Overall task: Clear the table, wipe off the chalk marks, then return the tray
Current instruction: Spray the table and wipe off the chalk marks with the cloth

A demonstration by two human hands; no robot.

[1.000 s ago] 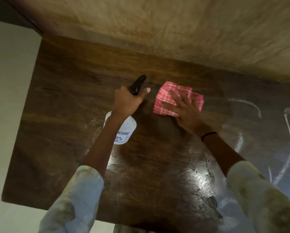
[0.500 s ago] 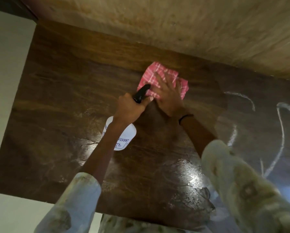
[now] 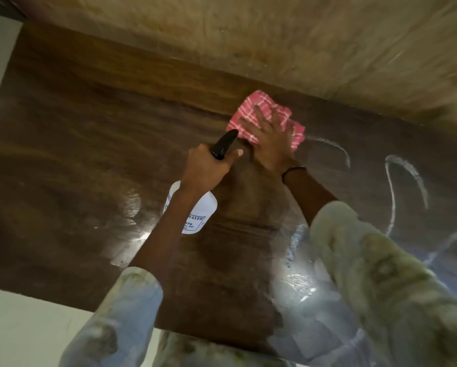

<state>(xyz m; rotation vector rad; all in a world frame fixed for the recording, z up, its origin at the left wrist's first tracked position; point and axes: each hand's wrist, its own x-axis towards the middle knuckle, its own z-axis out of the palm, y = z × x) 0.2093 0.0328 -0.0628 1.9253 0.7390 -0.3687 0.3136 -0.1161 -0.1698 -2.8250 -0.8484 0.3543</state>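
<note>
1. Head view: right hand (image 3: 271, 144) flat, fingers spread, pressing pink checked cloth (image 3: 261, 107) onto table (image 3: 76, 133) near far edge.
2. Left hand (image 3: 206, 168) clamped round spray bottle (image 3: 195, 213), nozzle pointing toward cloth.
3. Remaining chalk marks (image 3: 404, 181) to the right of cloth, strokes running mostly near-to-far; right hand nearer.
4. Likely next: sweep cloth rightward across strokes.
5. Tray not in view.

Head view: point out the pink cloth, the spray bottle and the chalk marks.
Pink cloth (image 3: 259, 107): head view, far checked corner.
Spray bottle (image 3: 199, 217): head view, white labelled body.
Chalk marks (image 3: 407, 168): head view, white curved stroke.
</note>
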